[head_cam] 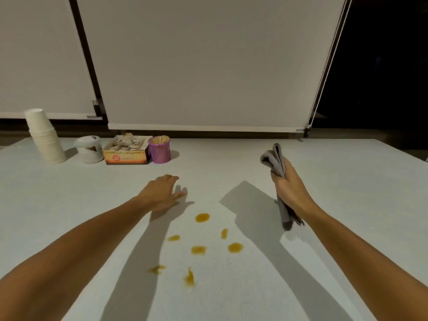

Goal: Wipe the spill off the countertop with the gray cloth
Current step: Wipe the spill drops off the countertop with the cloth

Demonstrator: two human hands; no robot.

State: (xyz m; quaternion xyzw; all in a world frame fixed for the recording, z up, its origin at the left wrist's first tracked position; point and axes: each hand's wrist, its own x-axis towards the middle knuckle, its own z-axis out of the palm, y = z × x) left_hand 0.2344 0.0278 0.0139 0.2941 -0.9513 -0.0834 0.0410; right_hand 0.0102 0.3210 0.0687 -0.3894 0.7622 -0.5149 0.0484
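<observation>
Several amber drops of spill [202, 218] are scattered across the white countertop [335, 228] in front of me, between my arms. My right hand [289, 188] is closed around a bunched gray cloth [275, 158], held above the counter to the right of the spill; one end sticks up past my fingers, the other hangs below my wrist. My left hand [163, 192] hovers flat and empty, fingers apart, just above the counter behind and left of the spill.
Along the back left stand a stack of white paper cups [45, 137], a white lidded container [89, 149], a box of sachets [126, 151] and a purple cup of wooden stirrers [159, 150]. Roller blinds hang behind the counter.
</observation>
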